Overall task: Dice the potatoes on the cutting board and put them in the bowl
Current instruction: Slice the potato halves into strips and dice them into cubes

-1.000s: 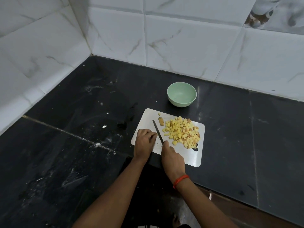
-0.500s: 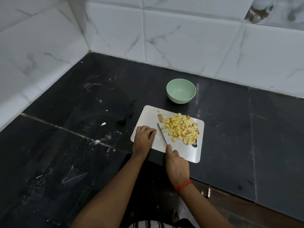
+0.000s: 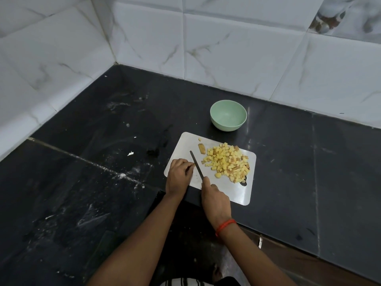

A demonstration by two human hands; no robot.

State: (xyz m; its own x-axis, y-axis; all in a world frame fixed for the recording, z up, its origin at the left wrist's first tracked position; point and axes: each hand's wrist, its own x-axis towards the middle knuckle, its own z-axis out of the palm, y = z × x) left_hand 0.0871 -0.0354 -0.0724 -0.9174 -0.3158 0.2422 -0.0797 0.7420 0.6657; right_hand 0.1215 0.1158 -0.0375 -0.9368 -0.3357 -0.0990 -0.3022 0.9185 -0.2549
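- We judge the dicing step nearly done; the diced potatoes point(image 3: 228, 162) lie heaped on the cutting board point(image 3: 233, 190), toward its 3 o'clock side; the bowl point(image 3: 227, 126) stands just beyond the board at 12 o'clock, with nothing in it
- Our right hand point(image 3: 215, 200) is wrapped round the handle of the knife point(image 3: 196, 165); the blade points to 11 o'clock, between the left hand point(image 3: 178, 177) and the heap
- Our left hand rests at the board's 9 o'clock side, fingers curled, tips by the blade; whether they pinch a bit of potato we cannot tell
- One uncut slice point(image 3: 201, 148) lies at 10 o'clock of the heap
- Next, as we judge it: bring that slice under the blade with fingertips tucked back, cut it, then sweep the heap toward 12 o'clock into the bowl; loose cubes could roll onto the counter point(image 3: 103, 182)
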